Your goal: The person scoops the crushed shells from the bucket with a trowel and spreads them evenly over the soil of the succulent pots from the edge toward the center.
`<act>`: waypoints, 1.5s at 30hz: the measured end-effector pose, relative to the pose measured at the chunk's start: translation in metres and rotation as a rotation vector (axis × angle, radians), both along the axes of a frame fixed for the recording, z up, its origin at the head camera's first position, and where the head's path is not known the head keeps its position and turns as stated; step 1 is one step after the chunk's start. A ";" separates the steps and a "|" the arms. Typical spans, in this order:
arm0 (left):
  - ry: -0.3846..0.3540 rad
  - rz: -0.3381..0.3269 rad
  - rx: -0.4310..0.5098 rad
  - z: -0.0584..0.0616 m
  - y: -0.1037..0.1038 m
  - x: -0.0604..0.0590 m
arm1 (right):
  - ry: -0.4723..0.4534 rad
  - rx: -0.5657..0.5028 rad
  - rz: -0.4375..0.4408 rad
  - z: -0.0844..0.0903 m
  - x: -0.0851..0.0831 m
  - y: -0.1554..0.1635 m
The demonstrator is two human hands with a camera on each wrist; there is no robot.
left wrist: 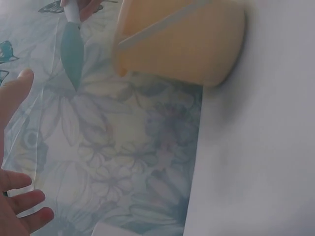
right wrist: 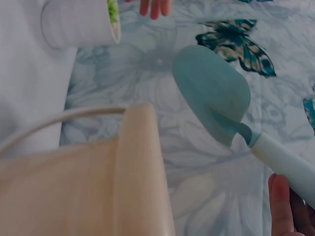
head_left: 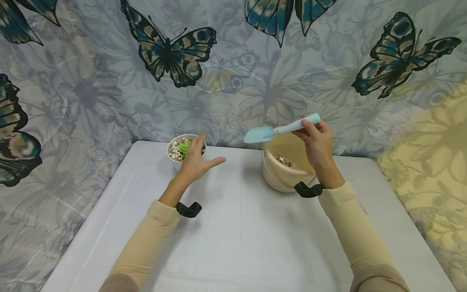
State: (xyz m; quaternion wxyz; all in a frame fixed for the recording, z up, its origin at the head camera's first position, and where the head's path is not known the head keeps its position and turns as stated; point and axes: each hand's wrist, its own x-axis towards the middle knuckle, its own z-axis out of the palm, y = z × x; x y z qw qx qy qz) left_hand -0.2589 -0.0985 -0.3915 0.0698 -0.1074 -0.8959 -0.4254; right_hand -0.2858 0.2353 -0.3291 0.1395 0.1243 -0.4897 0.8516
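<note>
My right hand [head_left: 316, 142] grips the handle of a light blue garden trowel [head_left: 260, 134], its blade pointing left and no pebbles visible on it. Trowel and hand are raised over a cream bucket [head_left: 281, 180] that has small pebbles [head_left: 283, 161] inside. In the right wrist view the blade [right wrist: 211, 88] hangs beyond the bucket rim. With thumb spread away from its fingers, my left hand [head_left: 195, 164] is held in front of a small white pot [head_left: 175, 162], holding nothing. White pebbles and a green succulent [head_left: 184, 147] fill that pot, partly hidden by the hand.
Both containers stand near the back edge of a white-covered table [head_left: 233, 235]. Directly behind rises a butterfly-patterned cloth [head_left: 233, 81]. A thin carrying handle [left wrist: 162, 23] arches along the bucket's side.
</note>
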 end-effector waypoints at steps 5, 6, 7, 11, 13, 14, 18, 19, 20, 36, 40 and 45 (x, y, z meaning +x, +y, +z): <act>-0.013 -0.027 -0.011 -0.005 0.013 -0.001 | 0.000 -0.078 0.003 0.002 0.004 0.019; -0.018 -0.030 -0.011 -0.006 0.015 -0.001 | 0.001 -0.090 0.002 0.002 0.004 0.022; -0.023 -0.034 -0.010 -0.007 0.018 -0.001 | 0.003 -0.094 -0.004 0.003 0.005 0.025; -0.017 -0.064 -0.006 -0.010 0.026 -0.001 | 0.022 -0.125 -0.017 0.007 0.010 0.037; 0.002 -0.081 0.012 -0.010 0.030 -0.001 | 0.036 -0.123 -0.034 0.009 0.013 0.042; 0.015 -0.090 0.028 -0.010 0.032 -0.001 | 0.041 -0.123 -0.039 0.010 0.014 0.045; 0.071 -0.127 0.093 -0.009 0.038 -0.001 | 0.053 -0.108 -0.049 0.012 0.017 0.057; 0.082 -0.137 0.104 -0.008 0.040 -0.001 | 0.054 -0.103 -0.048 0.012 0.018 0.060; 0.093 -0.145 0.105 -0.008 0.042 -0.001 | 0.054 -0.096 -0.046 0.012 0.018 0.063; 0.118 -0.223 0.125 -0.017 0.080 -0.001 | 0.000 0.312 0.025 -0.005 0.013 0.077; 0.098 -0.244 0.111 -0.019 0.088 -0.002 | -0.041 0.505 0.048 -0.011 0.010 0.076; 0.062 -0.259 0.090 -0.023 0.099 -0.004 | -0.047 0.852 -0.035 -0.015 0.005 0.071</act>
